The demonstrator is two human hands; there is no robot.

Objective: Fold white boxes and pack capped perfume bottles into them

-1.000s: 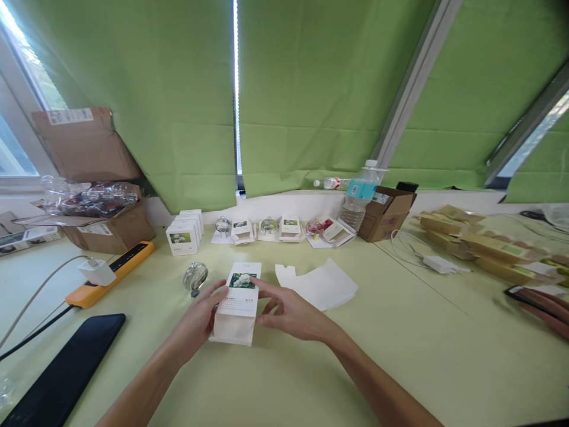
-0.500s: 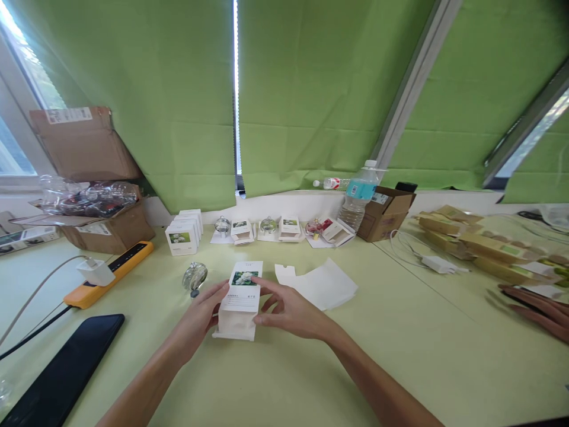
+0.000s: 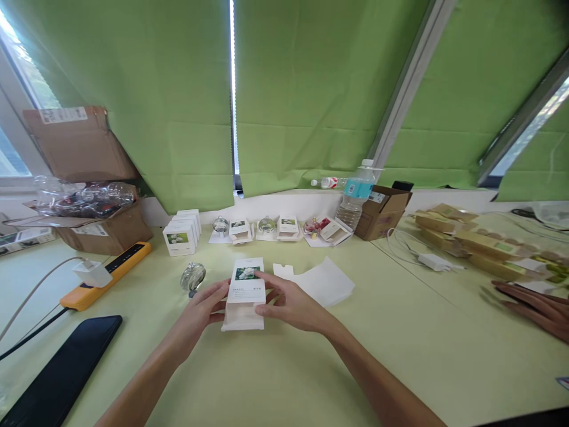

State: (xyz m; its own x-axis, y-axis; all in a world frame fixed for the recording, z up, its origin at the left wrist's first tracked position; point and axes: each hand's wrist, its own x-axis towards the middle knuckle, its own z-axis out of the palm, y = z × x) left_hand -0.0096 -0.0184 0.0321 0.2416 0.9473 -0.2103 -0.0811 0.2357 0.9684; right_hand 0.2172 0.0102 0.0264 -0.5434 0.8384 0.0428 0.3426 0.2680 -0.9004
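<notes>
Between my two hands is a small white paper box with a white-flower picture on its upper panel; its near end looks open. My left hand grips the box's left edge, fingers partly hidden behind it. My right hand holds the right side, thumb low and index finger on the picture. A round clear glass bottle with a dark cap lies on the table just beyond my left hand. White paper sheets lie beyond my right hand.
Along the wall stand stacked white boxes, glass bottles beside small boxes, a water bottle and a cardboard box. At left are an orange power strip and a black phone. Another person's hand rests at right.
The box has turned slightly and its near end has shifted a little right and away from me. Both hands keep their hold on it.
</notes>
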